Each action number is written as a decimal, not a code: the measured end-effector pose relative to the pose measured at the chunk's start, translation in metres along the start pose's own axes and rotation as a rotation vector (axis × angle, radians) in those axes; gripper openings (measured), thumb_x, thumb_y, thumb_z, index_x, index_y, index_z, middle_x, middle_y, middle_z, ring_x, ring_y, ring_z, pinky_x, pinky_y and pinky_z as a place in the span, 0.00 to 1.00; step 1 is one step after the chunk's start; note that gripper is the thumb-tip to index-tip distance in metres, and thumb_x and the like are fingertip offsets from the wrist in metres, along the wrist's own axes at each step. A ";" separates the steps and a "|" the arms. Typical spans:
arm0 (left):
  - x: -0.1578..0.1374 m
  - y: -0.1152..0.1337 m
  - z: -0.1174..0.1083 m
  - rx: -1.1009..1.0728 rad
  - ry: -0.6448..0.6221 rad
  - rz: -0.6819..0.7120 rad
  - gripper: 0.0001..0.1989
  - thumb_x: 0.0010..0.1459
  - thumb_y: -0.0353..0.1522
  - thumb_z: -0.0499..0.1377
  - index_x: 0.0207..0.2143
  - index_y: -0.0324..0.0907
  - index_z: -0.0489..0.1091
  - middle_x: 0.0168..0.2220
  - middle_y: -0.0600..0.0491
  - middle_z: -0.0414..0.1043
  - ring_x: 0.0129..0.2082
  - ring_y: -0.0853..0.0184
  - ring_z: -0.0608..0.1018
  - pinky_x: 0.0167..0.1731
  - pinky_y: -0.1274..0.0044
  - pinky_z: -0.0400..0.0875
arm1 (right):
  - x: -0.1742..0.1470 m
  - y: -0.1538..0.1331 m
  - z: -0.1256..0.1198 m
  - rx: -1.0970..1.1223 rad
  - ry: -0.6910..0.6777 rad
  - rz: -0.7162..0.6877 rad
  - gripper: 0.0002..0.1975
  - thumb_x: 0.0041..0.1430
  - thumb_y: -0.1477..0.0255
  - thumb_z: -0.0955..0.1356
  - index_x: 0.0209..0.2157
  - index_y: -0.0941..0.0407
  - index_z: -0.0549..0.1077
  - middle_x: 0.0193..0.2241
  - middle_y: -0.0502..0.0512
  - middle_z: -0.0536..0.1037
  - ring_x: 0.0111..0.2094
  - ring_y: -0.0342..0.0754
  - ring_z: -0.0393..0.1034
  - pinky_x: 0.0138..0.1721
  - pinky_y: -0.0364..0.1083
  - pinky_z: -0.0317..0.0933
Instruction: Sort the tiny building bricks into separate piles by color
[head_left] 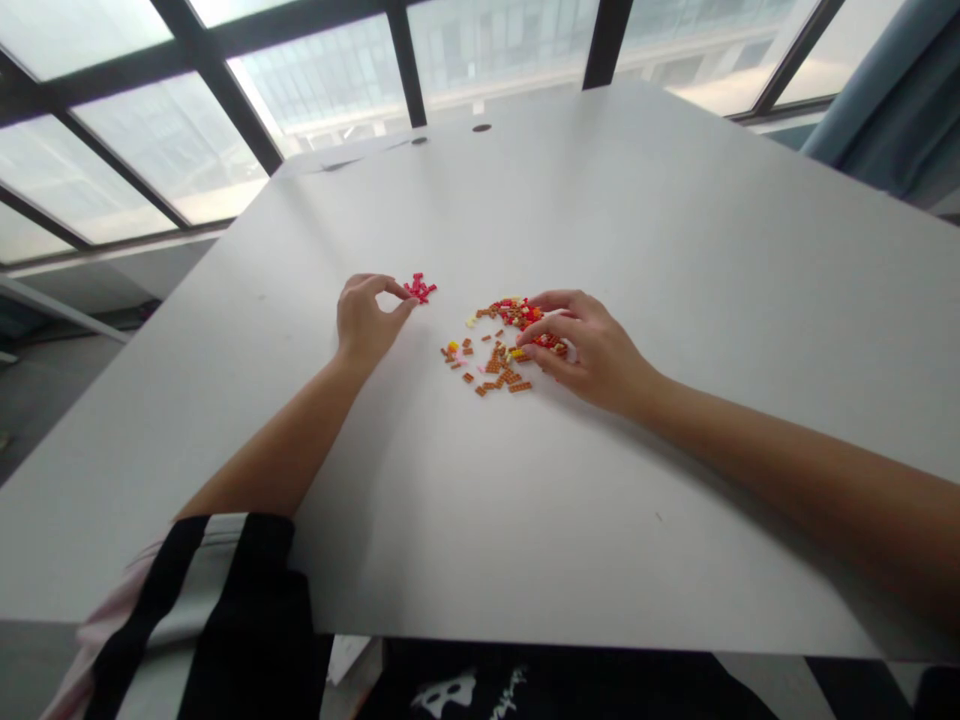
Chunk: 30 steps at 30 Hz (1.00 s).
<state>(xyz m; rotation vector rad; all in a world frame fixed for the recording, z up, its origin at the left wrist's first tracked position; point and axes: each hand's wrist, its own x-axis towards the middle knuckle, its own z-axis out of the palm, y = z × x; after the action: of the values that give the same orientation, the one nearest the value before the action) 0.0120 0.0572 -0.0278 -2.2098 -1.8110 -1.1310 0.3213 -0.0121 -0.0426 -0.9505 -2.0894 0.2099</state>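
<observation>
My left hand [367, 318] is at the left edge of a small pile of red building bricks [421, 290]. Its thumb and index finger are nearly together in a pinch; whatever may be between the tips is too small to make out. Over the right side of a larger mixed pile rests my right hand [592, 350], fingers apart and curved, covering part of the bricks. That pile holds brown bricks [504, 375], red and orange bricks [517, 312] and a few pale yellow ones. A yellow brick [517, 354] lies by the right thumb tip.
Loose brown bricks, a yellow brick [453, 347] and pink pieces are scattered at the mixed pile's left. Everything lies on a large white table [480, 520]. Two dark round holes are near its far edge, with windows beyond. A blue-grey curtain [892, 110] hangs at the right.
</observation>
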 end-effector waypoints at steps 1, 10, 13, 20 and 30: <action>0.000 -0.004 0.000 0.018 -0.015 -0.032 0.03 0.56 0.31 0.69 0.32 0.45 0.78 0.41 0.51 0.81 0.49 0.57 0.79 0.57 0.63 0.72 | 0.000 0.002 -0.002 -0.021 -0.015 0.002 0.05 0.64 0.70 0.70 0.38 0.50 0.80 0.53 0.61 0.76 0.53 0.60 0.72 0.55 0.64 0.68; -0.002 -0.006 0.003 0.061 -0.075 -0.122 0.02 0.57 0.33 0.68 0.34 0.47 0.79 0.46 0.48 0.80 0.53 0.54 0.77 0.61 0.60 0.69 | 0.012 0.026 -0.038 -0.005 -0.231 -0.054 0.02 0.56 0.69 0.73 0.32 0.48 0.82 0.61 0.58 0.72 0.65 0.63 0.63 0.64 0.67 0.59; -0.002 -0.008 0.003 0.050 -0.070 -0.116 0.03 0.58 0.33 0.67 0.36 0.47 0.80 0.46 0.48 0.79 0.53 0.54 0.77 0.61 0.60 0.68 | 0.015 0.026 -0.045 0.067 -0.338 -0.057 0.04 0.57 0.67 0.72 0.33 0.49 0.83 0.63 0.58 0.70 0.67 0.63 0.61 0.65 0.67 0.57; -0.003 -0.011 0.006 0.025 -0.007 -0.051 0.04 0.58 0.32 0.66 0.36 0.47 0.80 0.44 0.49 0.80 0.51 0.56 0.77 0.58 0.61 0.70 | 0.016 0.028 -0.050 0.095 -0.436 -0.123 0.06 0.54 0.63 0.77 0.33 0.49 0.84 0.64 0.58 0.70 0.69 0.65 0.58 0.66 0.69 0.55; -0.005 -0.004 0.009 -0.009 0.034 0.058 0.02 0.56 0.30 0.67 0.33 0.47 0.79 0.45 0.49 0.80 0.48 0.57 0.79 0.55 0.61 0.72 | 0.015 0.033 -0.046 0.069 -0.403 -0.169 0.04 0.57 0.64 0.77 0.35 0.46 0.85 0.64 0.57 0.71 0.67 0.64 0.62 0.62 0.71 0.62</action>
<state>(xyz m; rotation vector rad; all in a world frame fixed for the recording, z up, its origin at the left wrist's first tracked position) 0.0125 0.0587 -0.0392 -2.2184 -1.7201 -1.1612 0.3674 0.0137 -0.0183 -0.7279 -2.4991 0.4105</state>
